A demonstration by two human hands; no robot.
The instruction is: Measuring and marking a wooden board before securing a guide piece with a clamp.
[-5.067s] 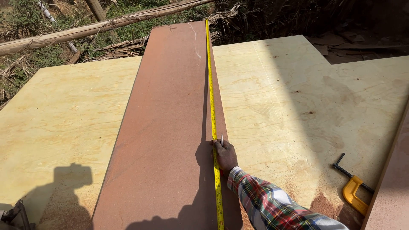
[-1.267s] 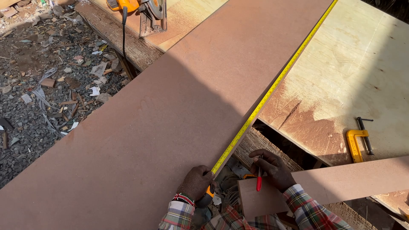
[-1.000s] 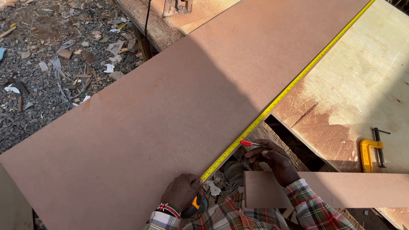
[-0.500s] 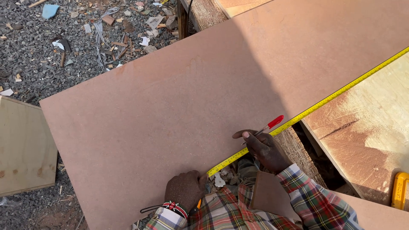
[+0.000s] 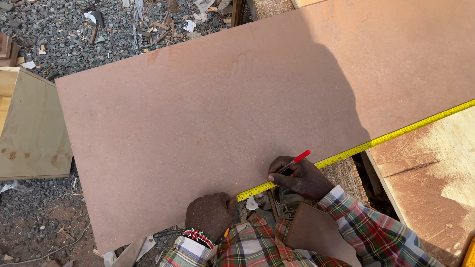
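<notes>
The right hand pinches a red pen on the board, while the left hand presses the tape down, fingers curled.

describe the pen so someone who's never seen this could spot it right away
Start at the large reddish-brown fibreboard sheet and follow the yellow tape measure along its near edge to the right hand. The slim red-capped pen sticks up from its fingers, the only bright red thing there.
</notes>
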